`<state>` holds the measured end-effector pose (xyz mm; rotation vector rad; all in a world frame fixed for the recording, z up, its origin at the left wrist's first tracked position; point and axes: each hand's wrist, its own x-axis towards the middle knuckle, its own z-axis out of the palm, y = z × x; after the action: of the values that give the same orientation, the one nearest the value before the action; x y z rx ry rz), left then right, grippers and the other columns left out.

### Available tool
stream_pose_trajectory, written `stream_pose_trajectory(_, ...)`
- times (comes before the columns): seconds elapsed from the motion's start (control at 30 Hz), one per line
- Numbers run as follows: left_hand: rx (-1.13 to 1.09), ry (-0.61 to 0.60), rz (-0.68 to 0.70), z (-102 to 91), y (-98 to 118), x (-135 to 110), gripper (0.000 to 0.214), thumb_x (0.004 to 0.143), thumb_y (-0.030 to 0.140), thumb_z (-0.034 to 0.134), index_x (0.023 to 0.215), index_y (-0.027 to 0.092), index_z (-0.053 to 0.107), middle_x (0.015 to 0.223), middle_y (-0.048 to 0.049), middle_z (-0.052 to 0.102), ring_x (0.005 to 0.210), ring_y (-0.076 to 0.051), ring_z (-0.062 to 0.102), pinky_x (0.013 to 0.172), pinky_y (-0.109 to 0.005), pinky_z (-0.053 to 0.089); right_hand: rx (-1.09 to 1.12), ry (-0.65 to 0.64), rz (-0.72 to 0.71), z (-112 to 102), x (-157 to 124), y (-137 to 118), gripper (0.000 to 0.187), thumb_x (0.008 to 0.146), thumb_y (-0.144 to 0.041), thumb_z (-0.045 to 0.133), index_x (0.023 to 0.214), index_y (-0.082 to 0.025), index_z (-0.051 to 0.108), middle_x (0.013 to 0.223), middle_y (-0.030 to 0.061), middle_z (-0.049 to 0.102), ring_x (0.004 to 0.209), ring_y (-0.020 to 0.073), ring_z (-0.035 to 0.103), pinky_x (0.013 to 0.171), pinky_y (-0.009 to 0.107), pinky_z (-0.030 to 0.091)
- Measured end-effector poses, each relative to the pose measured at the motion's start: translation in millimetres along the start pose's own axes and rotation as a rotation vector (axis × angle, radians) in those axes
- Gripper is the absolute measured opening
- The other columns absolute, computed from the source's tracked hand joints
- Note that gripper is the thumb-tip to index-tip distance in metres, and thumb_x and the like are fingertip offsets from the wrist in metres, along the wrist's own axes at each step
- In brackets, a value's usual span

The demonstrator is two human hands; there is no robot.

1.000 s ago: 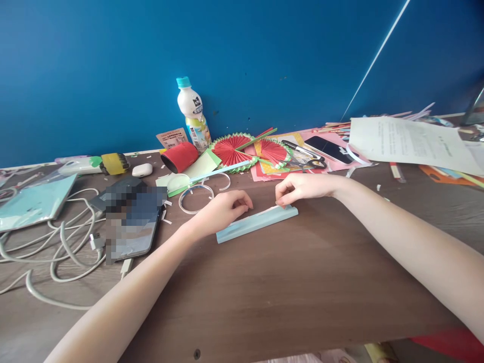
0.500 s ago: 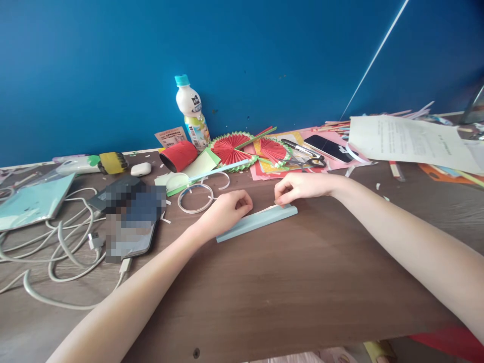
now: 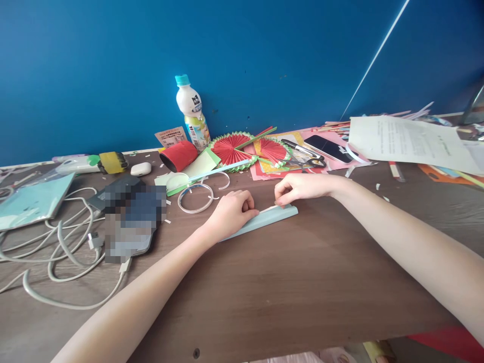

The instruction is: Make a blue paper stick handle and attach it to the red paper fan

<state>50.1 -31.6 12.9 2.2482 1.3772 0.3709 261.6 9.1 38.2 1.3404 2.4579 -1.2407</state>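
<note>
We record a light-blue folded paper strip [image 3: 270,218] lying slantwise on the desk [image 3: 287,287], its right end farther from us than its left; a narrow white line shows along its far edge. Our left hand [image 3: 231,214] covers much of the left half, fingers curled inward and thumb tip resting on the strip; we cannot tell whether they grip it. Our right hand [image 3: 302,186] has thumb and forefinger brought together in a pinch on the far edge, near the right end.

Just beyond the left hand lies a pale ring [image 3: 179,202]. Behind the strip we note two pleated red paper fans [image 3: 229,150] with green rims, then scissors [image 3: 318,162], a black pen [image 3: 297,146] and a black smartphone [image 3: 328,148] over coloured paper. A bottle with a turquoise cap [image 3: 192,118] stands against the blue wall [image 3: 113,65], near a red curved piece [image 3: 184,153]. Far left: a white earbud case [image 3: 141,169] and a looped white cable [image 3: 60,303]. At right, a printed sheet [image 3: 412,143] overlies other papers.
</note>
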Motion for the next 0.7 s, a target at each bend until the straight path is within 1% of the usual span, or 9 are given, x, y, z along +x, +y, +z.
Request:
stream_pose_trajectory(0.27,0.014,0.011,-0.021,2.2,-0.2,1.3,0.012,0.07,0.029,0.057,0.068,0.02,0.05,0.07,0.0008,0.056,0.067,-0.015,0.052,0.058,-0.026,0.038,-0.041,0.011,0.026,1.4,-0.1,-2.0,0.022,0.068,-0.04,0.055,0.064,-0.019,0.061,0.065,-0.0023,0.052,0.061,0.0116,0.04,0.055,0.026,0.026)
stream_pose_trajectory(0.5,0.021,0.01,-0.027,3.0,-0.7,2.0,0.012,0.07,0.029,0.058,0.069,0.02,0.051,0.071,0.0006,0.057,0.068,-0.015,0.052,0.059,-0.027,0.038,-0.103,0.039,0.055,4.9,-0.4,-6.4,0.022,0.068,-0.04,0.055,0.06,-0.019,0.055,0.064,-0.0029,0.052,0.059,0.0108,0.041,0.053,0.025,0.028)
stream_pose_trajectory(0.7,0.018,0.011,-0.027,3.1,0.0,1.6,0.011,0.07,0.028,0.057,0.069,0.019,0.05,0.07,0.0007,0.056,0.068,-0.015,0.051,0.06,-0.027,0.038,-0.122,0.052,0.063,6.0,0.4,-6.0,0.023,0.068,-0.04,0.054,0.059,-0.019,0.055,0.062,-0.0034,0.051,0.057,0.0108,0.041,0.053,0.026,0.028)
